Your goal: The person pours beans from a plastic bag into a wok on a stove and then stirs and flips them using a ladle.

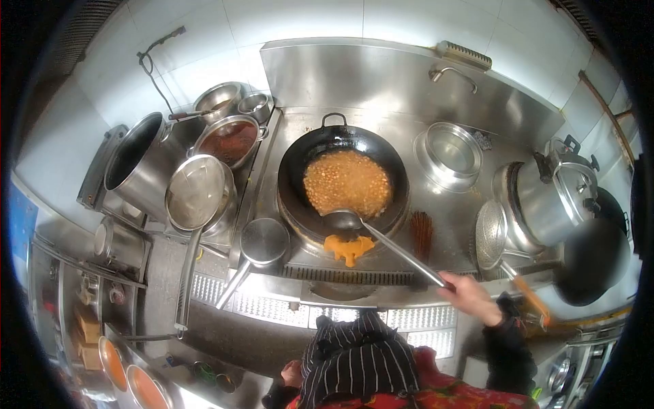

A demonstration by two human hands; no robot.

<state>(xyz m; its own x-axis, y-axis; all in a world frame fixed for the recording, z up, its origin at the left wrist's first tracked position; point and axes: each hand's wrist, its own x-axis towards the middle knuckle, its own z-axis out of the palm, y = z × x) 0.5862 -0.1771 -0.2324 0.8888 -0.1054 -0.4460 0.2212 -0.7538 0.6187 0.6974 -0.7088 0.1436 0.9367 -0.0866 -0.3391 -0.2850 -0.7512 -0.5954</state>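
My right hand point(469, 297) is closed round the handle of a long metal ladle point(344, 219). The ladle's bowl rests at the near inner side of a black wok point(293, 163). Inside the wok, small pale pieces lie in a bubbling, orange-brown liquid point(347, 183). An orange cloth point(348, 249) lies on the wok's near edge. My left hand point(291, 373) is low beside the striped apron point(361, 354), away from the wok; its fingers are too small and partly hidden to make out.
Left of the wok are a strainer point(195, 192), a small saucepan point(263, 242), a tall pot point(136, 153) and a bowl of red sauce point(228, 142). On the right are a water basin point(453, 153), a bristle brush point(421, 235), a perforated skimmer point(490, 235) and a large pot point(548, 204).
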